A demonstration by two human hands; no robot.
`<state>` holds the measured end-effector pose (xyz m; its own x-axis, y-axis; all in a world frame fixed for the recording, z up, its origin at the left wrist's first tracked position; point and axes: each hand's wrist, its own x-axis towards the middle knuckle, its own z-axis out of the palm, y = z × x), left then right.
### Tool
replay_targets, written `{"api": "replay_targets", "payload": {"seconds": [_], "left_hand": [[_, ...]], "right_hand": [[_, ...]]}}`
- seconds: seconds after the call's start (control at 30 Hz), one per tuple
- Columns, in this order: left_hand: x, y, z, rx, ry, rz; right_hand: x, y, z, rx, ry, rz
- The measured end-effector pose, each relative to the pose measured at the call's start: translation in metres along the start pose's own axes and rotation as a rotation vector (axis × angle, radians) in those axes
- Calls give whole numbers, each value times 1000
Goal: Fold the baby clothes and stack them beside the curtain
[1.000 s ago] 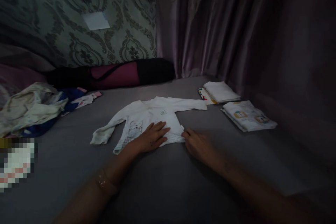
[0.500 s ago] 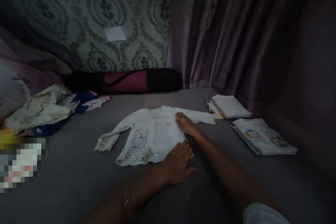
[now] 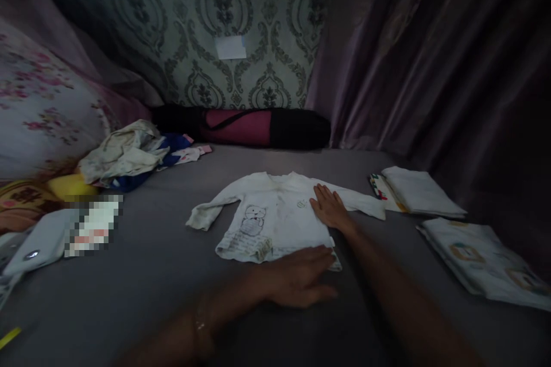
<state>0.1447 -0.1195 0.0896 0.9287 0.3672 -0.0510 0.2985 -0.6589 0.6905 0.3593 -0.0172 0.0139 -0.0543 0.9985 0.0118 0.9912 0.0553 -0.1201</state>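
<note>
A small white long-sleeved shirt (image 3: 279,218) lies spread out, front up, with a cartoon bear print near its lower left and marks along the hem. My right hand (image 3: 330,207) rests flat on its right side, just below the shoulder, fingers stretched. At the lower right hem is my left hand (image 3: 301,278), fingers extended to the right and thumb apart. It is slightly blurred, and whether it touches the cloth I cannot tell. Part of the hem is hidden behind it.
Folded white cloths (image 3: 426,192) and a folded printed garment (image 3: 486,258) lie at the right. Crumpled clothes (image 3: 124,155) are heaped at the left, near a pale phone-like case (image 3: 45,241). A long black and pink bag (image 3: 241,126) lies along the wall.
The view has swung left, so everything appears further right. My left hand has turned, its fingers now pointing more to the right. My right hand stays on the shirt.
</note>
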Motion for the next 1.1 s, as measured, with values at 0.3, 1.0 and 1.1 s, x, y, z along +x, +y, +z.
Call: {"api": "replay_targets", "payload": {"seconds": [0.3,1.0,1.1], "left_hand": [[-169,-113,-96,16,861,-802],[-185,-148,-124,798,739,-822],[-196,-170,-117,744,583,-765]], "right_hand": [[31,-12,-37,-19,-36,23],[161,-142,2,585,78,108],[160,-138,8,622,76,81]]}}
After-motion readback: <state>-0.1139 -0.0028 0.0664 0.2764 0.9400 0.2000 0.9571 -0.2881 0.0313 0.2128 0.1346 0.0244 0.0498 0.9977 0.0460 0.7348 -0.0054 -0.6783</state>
